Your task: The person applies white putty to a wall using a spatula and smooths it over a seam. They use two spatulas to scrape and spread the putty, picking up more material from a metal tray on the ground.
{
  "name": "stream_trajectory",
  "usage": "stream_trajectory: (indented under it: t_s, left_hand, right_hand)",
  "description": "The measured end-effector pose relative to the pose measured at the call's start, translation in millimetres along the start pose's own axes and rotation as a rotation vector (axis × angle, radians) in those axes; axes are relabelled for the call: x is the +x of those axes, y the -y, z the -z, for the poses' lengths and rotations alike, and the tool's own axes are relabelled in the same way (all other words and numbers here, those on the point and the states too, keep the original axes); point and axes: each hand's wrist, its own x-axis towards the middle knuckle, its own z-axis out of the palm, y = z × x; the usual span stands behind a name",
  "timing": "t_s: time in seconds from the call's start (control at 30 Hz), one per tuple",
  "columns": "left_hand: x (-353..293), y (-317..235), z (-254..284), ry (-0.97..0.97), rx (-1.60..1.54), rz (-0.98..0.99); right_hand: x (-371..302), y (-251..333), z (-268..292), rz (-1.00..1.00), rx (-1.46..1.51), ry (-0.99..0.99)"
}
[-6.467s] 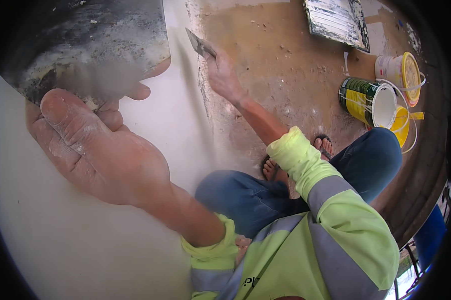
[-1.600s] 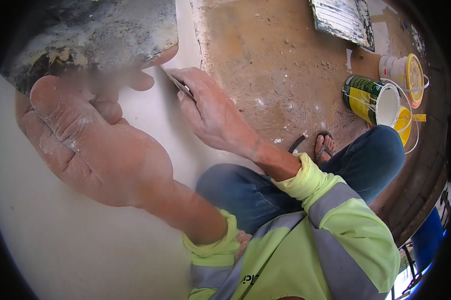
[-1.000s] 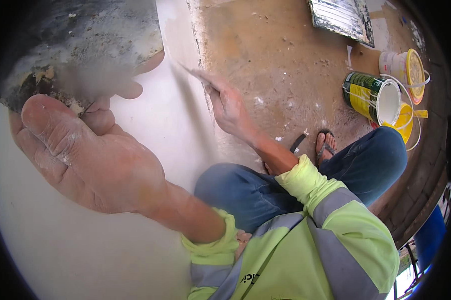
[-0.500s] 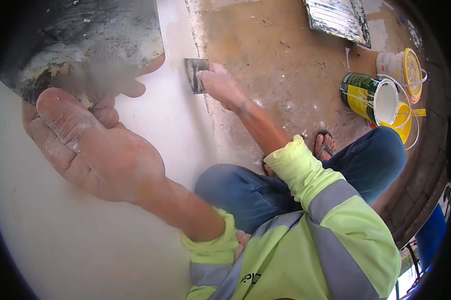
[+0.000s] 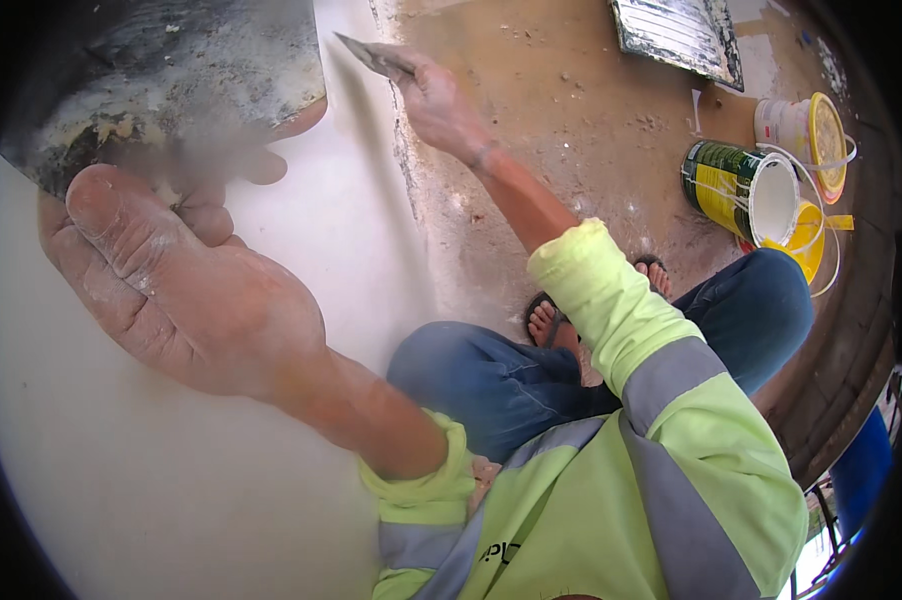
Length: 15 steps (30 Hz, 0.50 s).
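Head view: smooth white surface (image 5: pixel 151 480) fills the left side, meeting the brown, dusty floor (image 5: pixel 561 120) along a rough, flaked edge. Person's hi-vis shirt (image 5: pixel 531 540), yellow-green with grey bands, takes the bottom; blue jeans (image 5: pixel 491 380) above it, knees bent. Left hand (image 5: pixel 201 300), dusted white, fingers closed on the near edge of a dark plate (image 5: pixel 211 60) crusted with pale residue, upper left, over the white surface. Contact area blurred, so exact grip unclear. Black, white-smeared panel (image 5: pixel 676 35) on the floor, top right. Below it, green-and-yellow bucket (image 5: pixel 716 188), white inside, mouth facing right; white bucket (image 5: pixel 781 128) with yellow rim just beside it, farther up; yellow container (image 5: pixel 809 240) partly behind the green one. Can't tell if they stand or lie. Right hand (image 5: pixel 441 110) near the white/brown edge, fingers closed tight on a small blade (image 5: pixel 361 52), tip pointing up-left over the white. Blade contact with the surface: can't tell. Sandalled feet (image 5: pixel 543 322) between the knees.
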Motion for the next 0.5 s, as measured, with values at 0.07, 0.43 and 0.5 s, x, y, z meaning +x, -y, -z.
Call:
stream_trajectory:
  t_s: [0.07, 0.43, 0.5]
  left_hand:
    - [-0.9, 0.9, 4.9, 0.007, 0.015, -0.013]
    - [2.0, 7.7, 6.6, 0.096, -0.072, -0.025]
    - [0.0, 10.0, 7.3, 0.103, -0.06, -0.022]
  right_hand:
    - [-18.5, -9.3, -14.9, 0.049, 0.023, 0.03]
    - [-50.6, -68.7, 7.7, -0.407, -0.036, -0.053]
    - [-24.7, -77.4, 1.2, -0.454, -0.153, -0.061]
